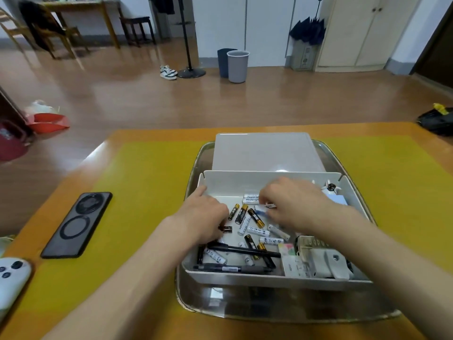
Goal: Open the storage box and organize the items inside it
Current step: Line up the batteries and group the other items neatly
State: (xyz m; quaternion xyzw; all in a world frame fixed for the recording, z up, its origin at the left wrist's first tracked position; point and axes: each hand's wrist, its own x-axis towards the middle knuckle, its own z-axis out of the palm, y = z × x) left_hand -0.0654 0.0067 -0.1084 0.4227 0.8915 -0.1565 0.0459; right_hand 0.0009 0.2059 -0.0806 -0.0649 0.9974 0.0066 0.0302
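On the right half of the table (pixel 152 168), which bears a yellow mat, a metal tray (pixel 245 305) carries the open storage box (pixel 274 182); its lid (pixel 267 150) lies flat on the far part of the tray, touching the box's far wall. Both hands reach into the box. The left hand (pixel 203 217) rests over the near-left part of the box floor, fingers curled downward among loose batteries (pixel 242 214); whether they pinch anything cannot be told. The right hand (pixel 294 202) hovers at the box's middle, its fingers bent and together around a small white object (pixel 269 205), blurred. Two black pens (pixel 235 268) lie along the near wall; a white pouch (pixel 328 263) fills the near-right corner, and a blue pad (pixel 337 199) sits at the far-right corner. A dark phone (pixel 78 224) and a white controller (pixel 12 278) lie near the table's left edge, well apart from the tray
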